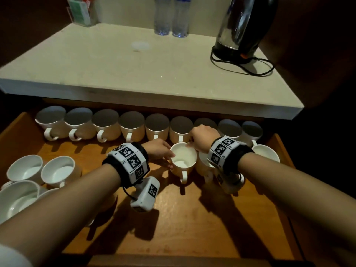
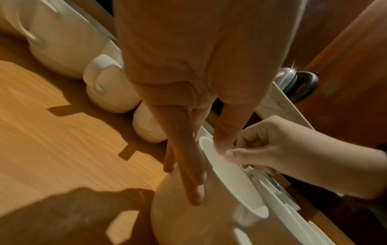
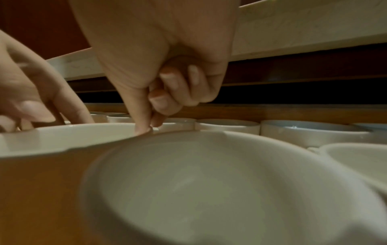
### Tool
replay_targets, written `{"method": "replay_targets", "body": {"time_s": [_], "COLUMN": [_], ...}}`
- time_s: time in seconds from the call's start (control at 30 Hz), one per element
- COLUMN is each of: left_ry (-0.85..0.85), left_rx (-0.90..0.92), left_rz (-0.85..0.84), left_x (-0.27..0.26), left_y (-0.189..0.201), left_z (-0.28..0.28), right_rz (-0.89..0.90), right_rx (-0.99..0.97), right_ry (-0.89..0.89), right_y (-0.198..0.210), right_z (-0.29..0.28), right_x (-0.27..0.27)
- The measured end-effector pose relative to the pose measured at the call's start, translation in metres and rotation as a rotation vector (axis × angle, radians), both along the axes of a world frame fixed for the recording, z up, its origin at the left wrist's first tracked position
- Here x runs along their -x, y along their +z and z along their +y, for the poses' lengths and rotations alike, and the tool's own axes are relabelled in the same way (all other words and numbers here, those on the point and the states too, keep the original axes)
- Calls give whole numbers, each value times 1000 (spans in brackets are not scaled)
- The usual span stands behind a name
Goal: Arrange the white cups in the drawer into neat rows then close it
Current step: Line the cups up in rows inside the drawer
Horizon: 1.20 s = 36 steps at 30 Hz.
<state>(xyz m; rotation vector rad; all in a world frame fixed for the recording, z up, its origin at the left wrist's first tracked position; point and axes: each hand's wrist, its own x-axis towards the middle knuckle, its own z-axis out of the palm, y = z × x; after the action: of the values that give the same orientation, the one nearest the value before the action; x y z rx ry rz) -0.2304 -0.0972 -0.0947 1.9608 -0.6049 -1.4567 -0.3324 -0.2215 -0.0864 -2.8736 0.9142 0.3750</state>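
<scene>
In the open wooden drawer (image 1: 192, 228), a white cup (image 1: 184, 157) stands upright in front of the back row of several cups (image 1: 133, 126), handle toward me. My left hand (image 1: 170, 158) holds its left wall, thumb on the rim and fingers (image 2: 194, 190) down the outside of the cup (image 2: 188, 220). At the far rim (image 3: 62, 137), my right hand (image 1: 189, 144) pinches the edge between thumb and forefinger (image 3: 144, 126), other fingers curled. Two more cups (image 1: 265, 152) (image 3: 209, 190) stand to its right.
A loose cluster of cups (image 1: 42, 174) sits at the drawer's left front. Above, the pale countertop (image 1: 134, 70) overhangs the back row and carries a kettle (image 1: 244, 27) with its cord, two water bottles (image 1: 171, 16) and a clear packet holder (image 1: 81, 12).
</scene>
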Motion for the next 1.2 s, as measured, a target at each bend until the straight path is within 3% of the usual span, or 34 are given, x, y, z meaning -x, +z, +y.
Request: {"method": "replay_targets", "body": {"time_s": [0.33, 0.6, 0.87, 1.2], "left_ry": [9, 89, 197, 304], "left_rx": [-22, 7, -56, -137], "left_rz": [-39, -128, -238, -231], "left_x": [-11, -40, -80, -98], "left_y": [5, 30, 46, 38], "left_z": [9, 41, 111, 169], "right_rz": [-66, -147, 141, 191], "right_rx": [-21, -190, -335, -299], "right_ry": [-9, 160, 464, 545], "right_y": [0, 13, 4, -3], "right_z": [4, 44, 120, 165], "right_x": [-5, -42, -93, -124]}}
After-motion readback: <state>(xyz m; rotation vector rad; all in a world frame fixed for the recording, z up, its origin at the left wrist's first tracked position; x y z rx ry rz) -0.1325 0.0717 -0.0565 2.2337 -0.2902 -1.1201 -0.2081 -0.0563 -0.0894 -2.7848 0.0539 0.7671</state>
